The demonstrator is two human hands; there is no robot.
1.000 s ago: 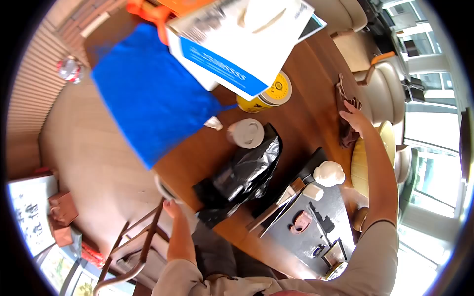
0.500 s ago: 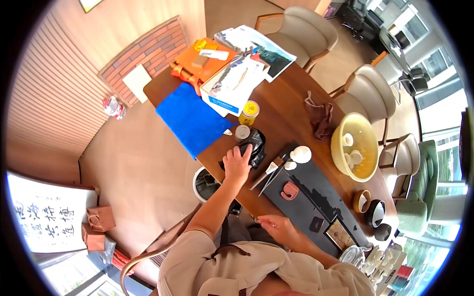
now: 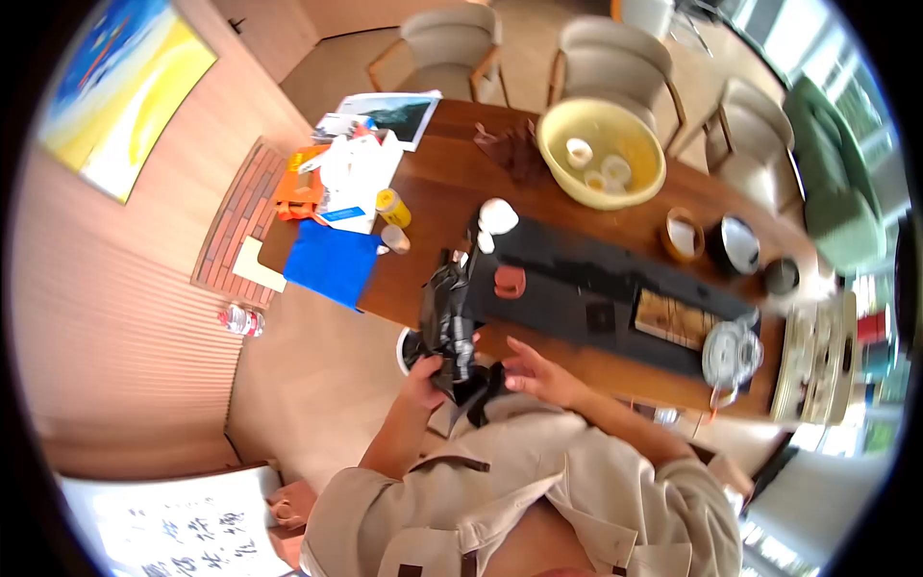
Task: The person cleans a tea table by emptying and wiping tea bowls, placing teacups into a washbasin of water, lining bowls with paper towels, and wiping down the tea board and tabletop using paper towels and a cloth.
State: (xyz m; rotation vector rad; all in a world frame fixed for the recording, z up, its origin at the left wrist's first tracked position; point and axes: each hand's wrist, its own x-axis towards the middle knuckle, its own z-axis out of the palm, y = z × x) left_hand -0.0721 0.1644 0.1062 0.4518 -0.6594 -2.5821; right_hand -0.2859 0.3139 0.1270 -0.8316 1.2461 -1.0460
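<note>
A shiny, crumpled black plastic bag [image 3: 446,313] hangs in front of my body, over the near edge of the table. My left hand [image 3: 423,382] grips its lower end. To the right of the bag is my right hand [image 3: 540,375], fingers apart and apparently holding nothing. Past the bag, a reddish C-shaped piece [image 3: 510,282] lies on the black mat [image 3: 567,264]. A white rounded lump [image 3: 498,216] sits at the mat's far left corner with a smaller one beside it. The bag covers the mat's left end.
A yellow basin [image 3: 606,197] holding white cups stands at the back. Left are a blue cloth [image 3: 332,264], a yellow can [image 3: 392,207] and papers. A glass teapot [image 3: 731,356] and small bowls stand right. A bin [image 3: 408,348] is below the table edge.
My left hand has picked up the black plastic bag from the table and brought it close to my body. My right hand has moved up beside it. The view has turned right.
</note>
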